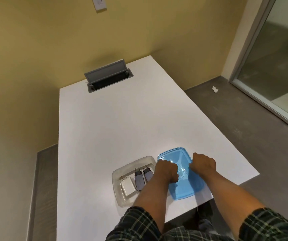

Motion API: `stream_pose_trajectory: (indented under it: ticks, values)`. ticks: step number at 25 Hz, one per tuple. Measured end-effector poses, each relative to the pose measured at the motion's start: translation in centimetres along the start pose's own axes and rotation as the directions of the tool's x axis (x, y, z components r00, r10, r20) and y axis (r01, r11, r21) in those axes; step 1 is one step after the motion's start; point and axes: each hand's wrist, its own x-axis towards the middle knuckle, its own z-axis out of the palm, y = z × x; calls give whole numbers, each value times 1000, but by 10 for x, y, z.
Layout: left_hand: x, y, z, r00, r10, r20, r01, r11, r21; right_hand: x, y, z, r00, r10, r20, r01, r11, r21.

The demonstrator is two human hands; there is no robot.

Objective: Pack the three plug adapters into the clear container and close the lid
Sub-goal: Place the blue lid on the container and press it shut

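Observation:
A clear container (132, 162) sits on the white table (113, 127) near its front edge. Inside it lie a white plug adapter (128, 187) and two dark plug adapters (138, 180) (148, 174) side by side, prongs pointing away from me. Right beside the container, a translucent blue lid (183, 186) lies flat on the table. My left hand (166, 171) curls over the lid's left edge and hides part of the nearer dark adapter. My right hand (203, 163) curls over the lid's right edge.
An open grey cable hatch (107, 77) is set into the table's far end. The table's right edge runs close to the lid. A scrap of paper (215, 89) lies on the grey floor near a glass door (279, 66).

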Motion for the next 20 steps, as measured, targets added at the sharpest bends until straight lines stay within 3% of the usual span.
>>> stream_pose_trajectory:
  ticks: [6, 13, 17, 20]
  values:
    - [13, 12, 14, 991, -2, 132, 11, 998, -68, 2, 0, 17, 999, 38, -11, -37, 991, 127]
    - [19, 6, 7, 993, -19, 121, 49, 968, -246, 7, 4, 23, 997, 80, -9, -72, 937, 342]
    - [22, -9, -9, 995, -75, -69, 36, 887, -460, 6, 4, 11, 985, 113, -132, -25, 844, 536]
    - [23, -23, -30, 942, -265, -204, 53, 722, -690, 2, 0, -1, 953, 48, -300, 136, 816, 562]
